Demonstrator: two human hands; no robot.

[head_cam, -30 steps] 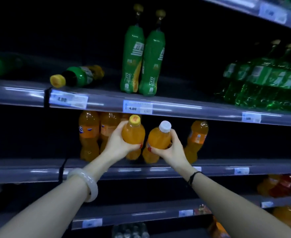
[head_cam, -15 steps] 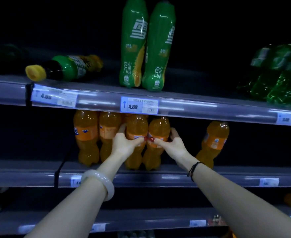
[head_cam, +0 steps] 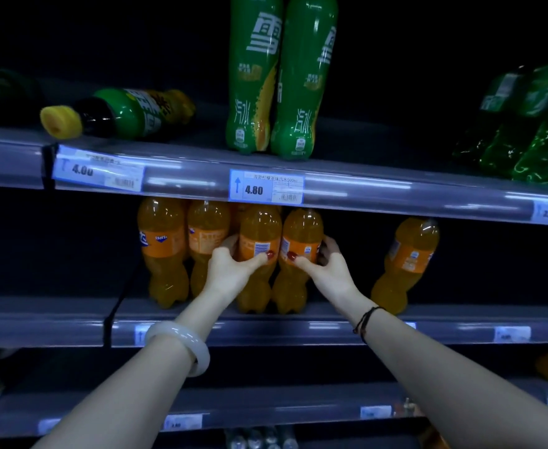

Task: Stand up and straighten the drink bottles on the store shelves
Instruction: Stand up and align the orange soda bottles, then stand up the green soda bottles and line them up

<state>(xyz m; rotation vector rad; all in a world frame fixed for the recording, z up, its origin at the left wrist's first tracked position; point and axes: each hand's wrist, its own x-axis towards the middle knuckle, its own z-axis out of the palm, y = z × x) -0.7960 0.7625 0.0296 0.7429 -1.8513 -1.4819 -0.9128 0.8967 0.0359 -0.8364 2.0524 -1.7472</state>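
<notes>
On the middle shelf [head_cam: 266, 330] two orange soda bottles stand side by side, upright. My left hand [head_cam: 234, 270] grips the left orange bottle [head_cam: 258, 228] at its label. My right hand [head_cam: 326, 267] grips the right orange bottle [head_cam: 302, 231] the same way. Two more orange bottles [head_cam: 162, 244] stand upright to the left. Further right, a lone orange bottle [head_cam: 405, 260] leans. On the upper shelf [head_cam: 395, 192] a green bottle with a yellow cap [head_cam: 120, 113] lies on its side, and two tall green bottles [head_cam: 276, 76] stand upright.
A shrink-wrapped pack of green bottles [head_cam: 531, 124] sits at the upper right. Price tags [head_cam: 266, 186] run along the shelf edges. Lower shelves hold dim items at the far left and right. A black divider [head_cam: 117, 306] marks the middle shelf's left part.
Both hands carried the two orange bottles from in front of the shelf back into the middle shelf and set them upright. The camera moved closer to the shelves.
</notes>
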